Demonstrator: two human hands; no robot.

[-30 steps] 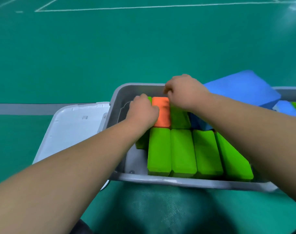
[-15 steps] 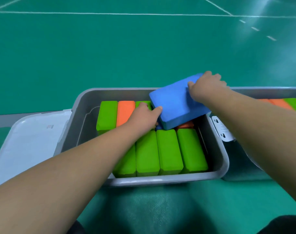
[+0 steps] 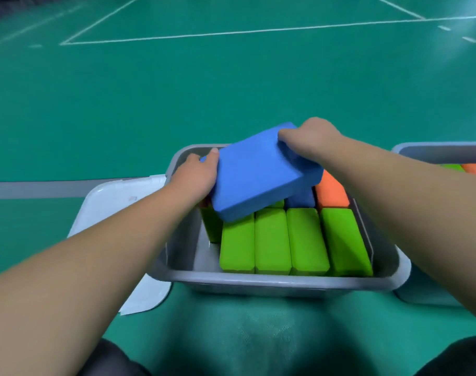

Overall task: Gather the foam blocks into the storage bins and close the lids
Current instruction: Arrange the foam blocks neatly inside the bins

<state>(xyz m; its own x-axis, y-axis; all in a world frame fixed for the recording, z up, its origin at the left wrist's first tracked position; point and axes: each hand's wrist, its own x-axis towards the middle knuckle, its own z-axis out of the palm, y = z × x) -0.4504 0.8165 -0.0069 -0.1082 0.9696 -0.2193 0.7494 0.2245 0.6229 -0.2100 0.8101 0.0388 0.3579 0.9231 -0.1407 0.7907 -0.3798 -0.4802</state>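
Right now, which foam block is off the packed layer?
The big blue block, held tilted by left hand and right hand above the green blocks.

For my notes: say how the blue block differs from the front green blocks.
The blue block is broad; the green blocks are narrow. The blue block is tilted, gripped by the left hand and right hand; the green blocks lie packed in the bin. Both are rectangular.

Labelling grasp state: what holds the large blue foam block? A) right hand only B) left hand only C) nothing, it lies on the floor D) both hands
D: the left hand grips the large blue foam block at its left edge, the right hand at its far right corner, over the grey plastic bin.
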